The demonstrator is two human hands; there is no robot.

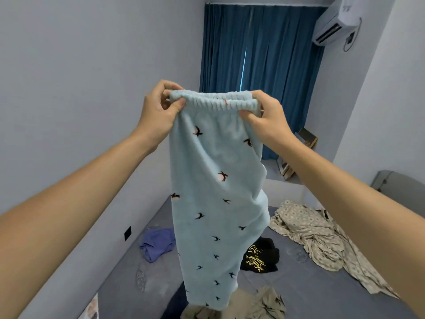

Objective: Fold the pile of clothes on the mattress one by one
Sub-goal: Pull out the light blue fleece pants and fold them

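Note:
Light blue fleece trousers (213, 180) with small dark bird prints hang in the air above the mattress (296, 279). My left hand (158, 111) pinches the left end of the elastic waistband. My right hand (264, 120) pinches the right end. The legs hang straight down, and their lower ends reach a heap of clothes at the near edge. On the mattress lie a purple garment (156, 245), a black shirt with yellow print (262, 256), a beige garment (269, 302) and a dark blue piece (174, 305), partly hidden by the trousers.
A crumpled patterned sheet (322, 236) covers the mattress's right side. A wall runs close along the left, with a black socket (127, 233). Blue curtains (259, 65) hang at the far end, an air conditioner (333, 21) sits above right, and frames (305, 139) lean in the corner.

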